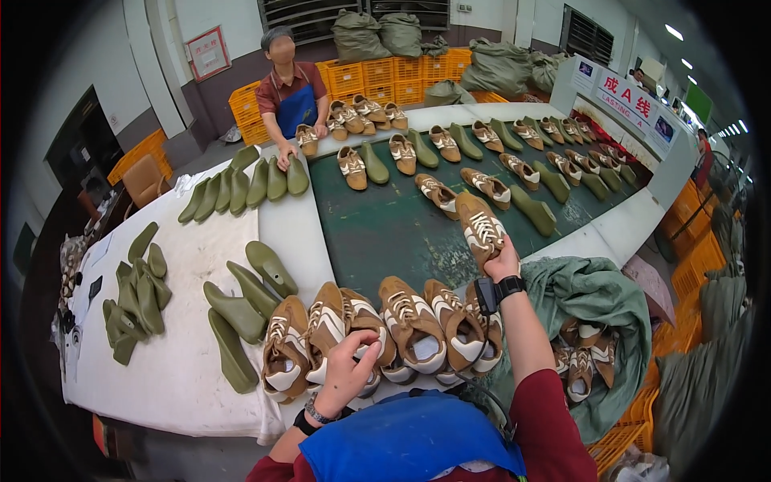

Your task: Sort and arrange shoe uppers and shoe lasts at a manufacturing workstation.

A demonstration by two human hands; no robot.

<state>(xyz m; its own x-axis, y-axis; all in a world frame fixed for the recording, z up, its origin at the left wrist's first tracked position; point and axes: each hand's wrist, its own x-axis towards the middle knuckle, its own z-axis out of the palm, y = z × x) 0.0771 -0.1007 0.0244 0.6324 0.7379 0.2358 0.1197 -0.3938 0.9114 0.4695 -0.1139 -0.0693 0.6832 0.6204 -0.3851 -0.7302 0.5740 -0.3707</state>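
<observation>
My right hand (504, 261) grips a brown sneaker (482, 229) with white laces and stripes by its heel end, raised over the near edge of the green belt (377, 233). My left hand (347, 371) is loosely bent above the near row of similar sneakers (411, 317), close to a brown sneaker (325, 321) at the row's left part. Its fingers look slightly apart, with nothing visible between them. Left of that row, several green shoe lasts (233, 313) lie on the white cloth-covered table (189, 281).
Sneakers and green lasts (532, 210) stand in lines along the belt. Across the table, a co-worker (293, 100) in a blue apron touches a last in a row. At right, a green sack (594, 281) holds more sneakers (582, 365). Orange crates (393, 76) line the back.
</observation>
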